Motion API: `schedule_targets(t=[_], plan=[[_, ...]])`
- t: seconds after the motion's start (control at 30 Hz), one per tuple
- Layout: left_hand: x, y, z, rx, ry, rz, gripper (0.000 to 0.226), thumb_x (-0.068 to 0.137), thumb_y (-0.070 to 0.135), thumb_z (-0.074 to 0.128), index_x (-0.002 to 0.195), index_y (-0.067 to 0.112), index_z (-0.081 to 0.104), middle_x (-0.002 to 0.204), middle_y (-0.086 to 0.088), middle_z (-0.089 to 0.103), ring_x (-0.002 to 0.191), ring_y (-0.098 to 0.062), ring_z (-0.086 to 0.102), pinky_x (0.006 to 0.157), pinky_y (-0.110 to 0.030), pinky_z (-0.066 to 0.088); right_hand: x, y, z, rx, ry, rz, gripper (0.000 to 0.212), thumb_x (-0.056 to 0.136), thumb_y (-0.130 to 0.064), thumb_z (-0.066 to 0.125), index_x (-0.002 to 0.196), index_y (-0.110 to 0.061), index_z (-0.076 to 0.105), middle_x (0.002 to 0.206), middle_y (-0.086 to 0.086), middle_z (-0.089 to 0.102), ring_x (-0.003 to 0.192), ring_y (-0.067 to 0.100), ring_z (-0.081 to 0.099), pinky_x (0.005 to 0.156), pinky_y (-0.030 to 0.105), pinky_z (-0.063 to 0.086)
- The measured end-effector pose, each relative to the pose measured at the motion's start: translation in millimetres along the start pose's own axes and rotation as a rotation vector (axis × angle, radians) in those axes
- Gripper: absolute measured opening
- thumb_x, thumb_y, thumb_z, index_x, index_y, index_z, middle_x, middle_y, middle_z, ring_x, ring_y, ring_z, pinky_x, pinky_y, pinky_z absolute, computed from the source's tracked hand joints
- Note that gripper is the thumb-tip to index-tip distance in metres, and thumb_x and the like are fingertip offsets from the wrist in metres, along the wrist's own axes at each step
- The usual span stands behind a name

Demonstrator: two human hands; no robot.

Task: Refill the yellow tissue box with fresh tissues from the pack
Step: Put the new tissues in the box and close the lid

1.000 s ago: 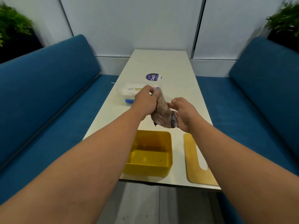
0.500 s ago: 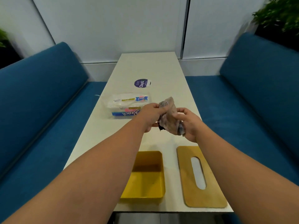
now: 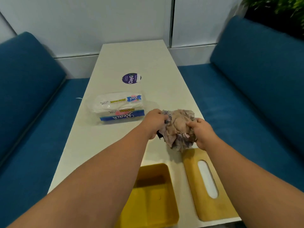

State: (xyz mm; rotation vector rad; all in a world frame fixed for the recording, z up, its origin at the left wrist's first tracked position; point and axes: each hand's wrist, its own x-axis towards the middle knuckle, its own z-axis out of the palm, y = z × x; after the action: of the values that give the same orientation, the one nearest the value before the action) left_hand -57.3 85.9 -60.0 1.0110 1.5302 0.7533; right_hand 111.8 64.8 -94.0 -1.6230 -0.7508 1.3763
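Nearest my view, at the table's (image 3: 105, 139) front edge, I see the yellow tissue box (image 3: 153, 199) sitting open-topped, its long axis running away from me toward the far wall. Just right of it lies the wooden lid (image 3: 194, 175), flat, its slot running the same way. Above the lid's far end, my left hand (image 3: 154, 122) and right hand (image 3: 199, 131) both grip a crumpled wrapper (image 3: 178, 129), fingers curled into it from either side, holding it off the table. Beyond the left hand rests the tissue pack (image 3: 120, 107), long axis across the table, its printed label reading upside down to me. Farther on is a round purple sticker (image 3: 131, 78). Compared with half a second ago, the wrapper looks more bunched and spread wider between the hands, and the right hand has drawn further from the left; the pack, box and lid lie as before.
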Motion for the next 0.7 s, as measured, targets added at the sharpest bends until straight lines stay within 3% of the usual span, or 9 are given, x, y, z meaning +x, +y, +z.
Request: schedule_targets(t=[0.13,0.23,0.4,0.53,0.7], plan=[[20,-20,18,0.077,-0.06,-0.016,0.007,0.089,0.006,0.055,0.084,0.009,0.059,0.099,-0.023,0.065,0.09,-0.038,0.067,0.071,-0.049,0.055,16,13,-8,-0.305,0.135,-0.079,0.007,0.091,-0.015,0.058,0.086,-0.019,0.06,0.098,0.01,0.066,0.092,0.027,0.063,0.084,0.046,0.057],[36,-27,24,0.098,-0.106,-0.025,0.017,0.09,0.005,0.049,0.093,0.004,0.065,0.105,-0.026,0.068,0.099,-0.042,0.067,0.081,-0.052,0.057,25,19,-10,-0.439,0.169,-0.123,0.008,0.092,-0.016,0.054,0.097,-0.019,0.059,0.098,0.008,0.063,0.089,0.024,0.06,0.078,0.041,0.056],[40,-30,28,0.093,-0.141,0.002,0.024,0.093,0.0,0.048,0.085,0.015,0.065,0.107,-0.02,0.069,0.101,-0.035,0.067,0.091,-0.049,0.056,30,26,-14,-0.488,0.19,-0.192,0.026,0.095,-0.013,0.053,0.12,-0.018,0.059,0.103,0.001,0.06,0.092,0.021,0.057,0.072,0.032,0.05],[47,-32,28,0.08,-0.097,0.028,0.025,0.095,0.005,0.049,0.115,0.01,0.062,0.116,-0.015,0.064,0.108,-0.032,0.063,0.098,-0.047,0.052,34,27,-15,-0.444,0.164,-0.197,0.032,0.096,-0.014,0.053,0.127,-0.02,0.056,0.107,0.0,0.06,0.095,0.019,0.057,0.071,0.029,0.05],[52,-36,21,0.131,-0.031,0.03,0.036,0.096,0.007,0.051,0.132,0.006,0.056,0.125,-0.014,0.06,0.112,-0.03,0.058,0.098,-0.041,0.052,36,27,-8,-0.491,0.101,-0.165,0.033,0.096,-0.018,0.054,0.129,-0.022,0.055,0.112,0.001,0.061,0.099,0.021,0.058,0.083,0.04,0.057]])
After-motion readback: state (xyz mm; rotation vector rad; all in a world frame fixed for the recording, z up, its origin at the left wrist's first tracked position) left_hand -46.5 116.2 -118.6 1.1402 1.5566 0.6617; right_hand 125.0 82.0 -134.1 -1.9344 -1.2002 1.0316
